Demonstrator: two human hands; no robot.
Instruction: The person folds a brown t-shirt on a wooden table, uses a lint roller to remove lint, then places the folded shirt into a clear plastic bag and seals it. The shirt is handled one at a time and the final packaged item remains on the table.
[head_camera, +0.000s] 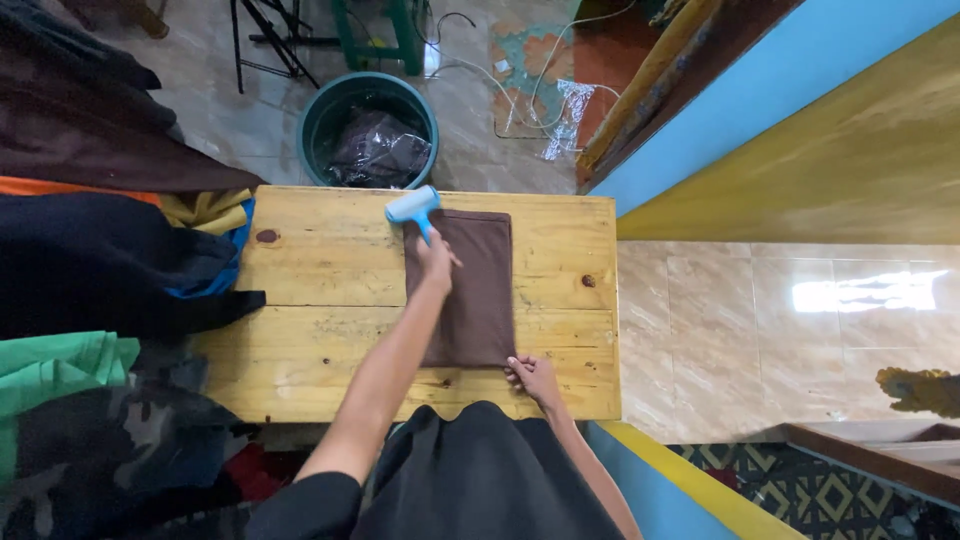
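Note:
A folded brown cloth (480, 290) lies flat on a pale wooden table (330, 290). My left hand (435, 262) reaches across it and grips the handle of a light blue lint roller (412, 208), whose head rests at the cloth's far left corner. My right hand (533, 376) presses its fingers on the near right corner of the cloth, close to the table's front edge.
A heap of dark, orange, yellow, green and camouflage clothes (90, 300) covers the left side. A teal bin (368, 125) with a dark plastic bag stands beyond the table. Cables (520, 90) lie on the tiled floor. A blue and yellow wall (800, 110) runs on the right.

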